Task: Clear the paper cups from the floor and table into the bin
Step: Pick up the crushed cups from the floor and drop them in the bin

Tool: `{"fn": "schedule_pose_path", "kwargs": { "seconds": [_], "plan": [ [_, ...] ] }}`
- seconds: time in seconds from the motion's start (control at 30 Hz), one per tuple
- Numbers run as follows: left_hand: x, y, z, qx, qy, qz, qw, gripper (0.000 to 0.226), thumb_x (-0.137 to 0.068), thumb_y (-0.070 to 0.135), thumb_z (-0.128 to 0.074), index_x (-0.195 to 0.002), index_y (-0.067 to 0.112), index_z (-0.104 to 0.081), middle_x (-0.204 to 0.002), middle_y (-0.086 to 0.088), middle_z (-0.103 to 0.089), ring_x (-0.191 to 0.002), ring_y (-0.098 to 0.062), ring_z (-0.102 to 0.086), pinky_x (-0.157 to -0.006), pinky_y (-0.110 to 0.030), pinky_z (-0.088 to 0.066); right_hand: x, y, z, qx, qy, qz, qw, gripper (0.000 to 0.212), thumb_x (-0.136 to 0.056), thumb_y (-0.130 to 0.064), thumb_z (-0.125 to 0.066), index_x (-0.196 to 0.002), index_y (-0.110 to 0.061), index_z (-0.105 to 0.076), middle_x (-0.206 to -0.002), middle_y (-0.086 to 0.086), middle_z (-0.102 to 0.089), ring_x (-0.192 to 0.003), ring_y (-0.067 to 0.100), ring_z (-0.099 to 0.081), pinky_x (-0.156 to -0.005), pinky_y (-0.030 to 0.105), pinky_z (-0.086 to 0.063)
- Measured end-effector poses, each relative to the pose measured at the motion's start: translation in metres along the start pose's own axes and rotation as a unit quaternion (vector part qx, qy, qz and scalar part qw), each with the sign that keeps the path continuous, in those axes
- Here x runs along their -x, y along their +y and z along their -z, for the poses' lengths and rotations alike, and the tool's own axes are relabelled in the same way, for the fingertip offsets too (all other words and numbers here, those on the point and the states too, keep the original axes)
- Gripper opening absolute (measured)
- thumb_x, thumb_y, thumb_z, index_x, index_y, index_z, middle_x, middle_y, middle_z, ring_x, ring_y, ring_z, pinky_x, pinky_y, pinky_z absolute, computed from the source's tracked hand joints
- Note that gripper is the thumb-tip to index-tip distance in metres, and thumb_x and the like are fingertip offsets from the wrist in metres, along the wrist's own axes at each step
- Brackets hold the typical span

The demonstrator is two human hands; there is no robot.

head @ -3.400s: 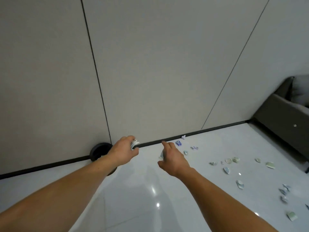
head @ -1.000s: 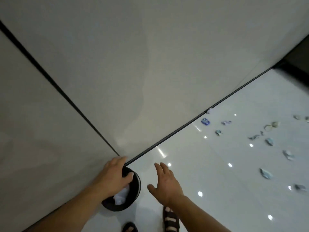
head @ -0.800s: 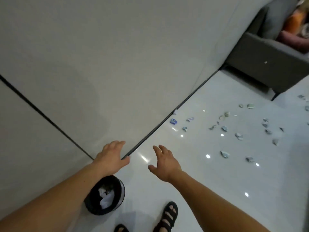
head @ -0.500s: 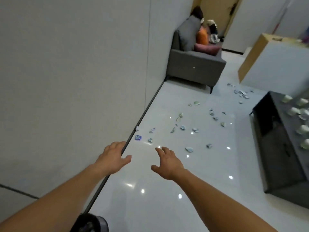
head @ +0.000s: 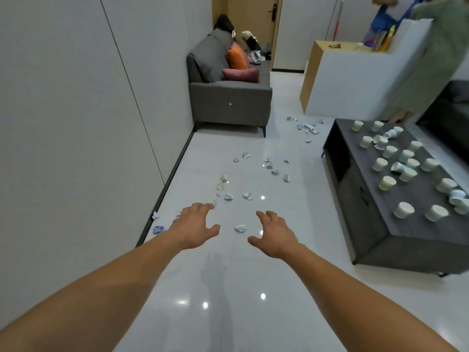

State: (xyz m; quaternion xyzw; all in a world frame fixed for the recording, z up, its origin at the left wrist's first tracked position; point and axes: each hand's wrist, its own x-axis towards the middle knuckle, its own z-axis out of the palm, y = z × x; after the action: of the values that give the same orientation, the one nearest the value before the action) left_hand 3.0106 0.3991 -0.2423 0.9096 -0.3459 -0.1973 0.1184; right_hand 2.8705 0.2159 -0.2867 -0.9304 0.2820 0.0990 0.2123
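both hands empty. left hand (head: 195, 224) and right hand (head: 275, 235) are held out palm-down over the floor (head: 228, 288), fingers spread and loosely bent, gripping nothing. step in hand, by my read: reaching for the next pickup off the floor. nearest target is a crushed cup (head: 240, 228) left of the table (head: 406, 252), seen between the two hands. more flattened cups (head: 228, 197) are scattered on the floor left of the table and past its far end toward the sofa (head: 228, 102). a blue scrap (head: 158, 229) lies further left of the table, by the wall. many upright cups (head: 387, 183) on top of the table, a few tipped over. most of the job looks undone. bin not in view. next move likely calls for bending down, pinching the crushed cup, maybe taking a second one with the other hand, then locating the bin.
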Motion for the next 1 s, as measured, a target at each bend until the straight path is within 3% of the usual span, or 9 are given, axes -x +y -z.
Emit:
{"fn": "schedule_pose_path", "kwargs": {
  "seconds": [0.3,0.7,1.0],
  "plan": [
    [-0.112,0.060,-0.036,-0.013,-0.060,-0.023,0.998,0.074,-0.088,0.056,-0.049,-0.149,0.024,-0.023,-0.155,-0.002,-0.024,-0.140,-0.025,-0.024,-0.110,-0.046,-0.032,-0.064,0.084,0.026,0.003,-0.018,-0.035,0.999,0.084,-0.088,-0.057,-0.056,-0.154,-0.030,-0.012,-0.162,0.003,-0.010,-0.146,0.026,-0.016,-0.112,0.047,-0.032],
    [-0.341,0.073,-0.010,0.030,-0.090,-0.031,0.995,0.074,-0.089,0.055,-0.049,-0.150,0.023,-0.022,-0.155,-0.004,-0.025,-0.141,-0.026,-0.023,-0.111,-0.044,-0.029,-0.261,0.124,0.089,0.018,-0.049,-0.068,0.996,0.083,-0.089,-0.055,-0.057,-0.154,-0.031,-0.012,-0.162,0.001,-0.009,-0.146,0.024,-0.016,-0.111,0.044,-0.034],
    [-0.481,0.084,-0.015,0.049,-0.094,0.072,0.992,0.075,-0.088,0.056,-0.050,-0.150,0.023,-0.022,-0.155,-0.004,-0.025,-0.139,-0.025,-0.026,-0.109,-0.043,-0.032,-0.437,0.186,0.106,0.022,-0.126,-0.025,0.991,0.083,-0.089,-0.055,-0.056,-0.155,-0.028,-0.012,-0.161,0.002,-0.010,-0.144,0.026,-0.019,-0.110,0.043,-0.034]
  ]
}}
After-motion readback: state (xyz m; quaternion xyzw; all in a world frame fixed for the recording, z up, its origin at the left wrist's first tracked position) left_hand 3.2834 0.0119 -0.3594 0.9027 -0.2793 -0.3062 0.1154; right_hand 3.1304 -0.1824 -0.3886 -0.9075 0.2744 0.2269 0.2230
